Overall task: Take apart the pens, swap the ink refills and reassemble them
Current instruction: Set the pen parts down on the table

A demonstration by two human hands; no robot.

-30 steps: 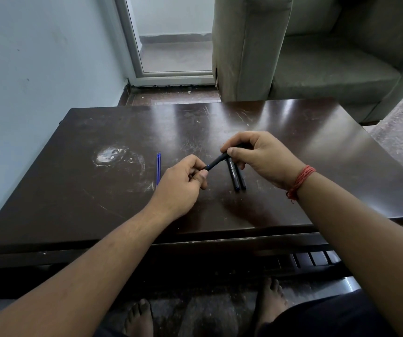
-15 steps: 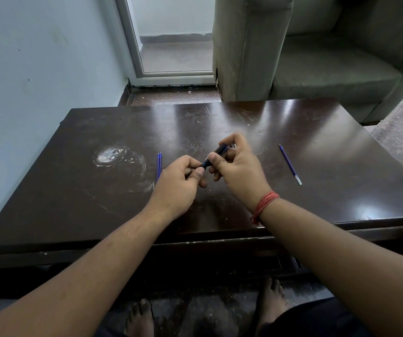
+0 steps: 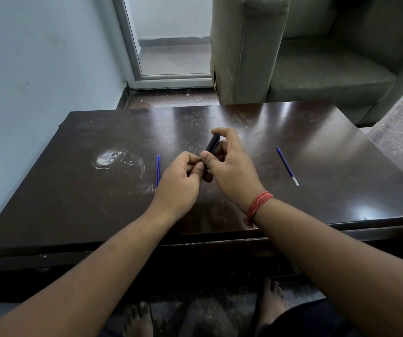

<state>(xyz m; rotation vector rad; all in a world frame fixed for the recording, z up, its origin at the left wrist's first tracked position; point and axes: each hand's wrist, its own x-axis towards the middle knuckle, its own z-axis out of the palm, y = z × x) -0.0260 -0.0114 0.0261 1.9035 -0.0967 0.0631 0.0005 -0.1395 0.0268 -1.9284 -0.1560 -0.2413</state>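
Both hands meet over the middle of the dark wooden table [image 3: 317,166]. My right hand [image 3: 232,166] grips a dark pen barrel [image 3: 212,143] that slants up and away, its far end between thumb and fingers. My left hand [image 3: 181,178] pinches the barrel's near end, which is hidden by the fingers. A blue ink refill [image 3: 158,170] lies on the table just left of my left hand. A second blue refill [image 3: 287,165] with a silver tip lies to the right of my right hand.
A round whitish stain [image 3: 110,159] marks the table's left part. A grey-green armchair [image 3: 305,57] stands behind the table, a glass door [image 3: 171,45] beside it and a pale wall on the left. My bare feet [image 3: 142,319] are under the table's near edge.
My right hand left the pens on the table, moved left and took the barrel my left hand holds. The barrel now tilts more steeply upward. The right refill came into view.
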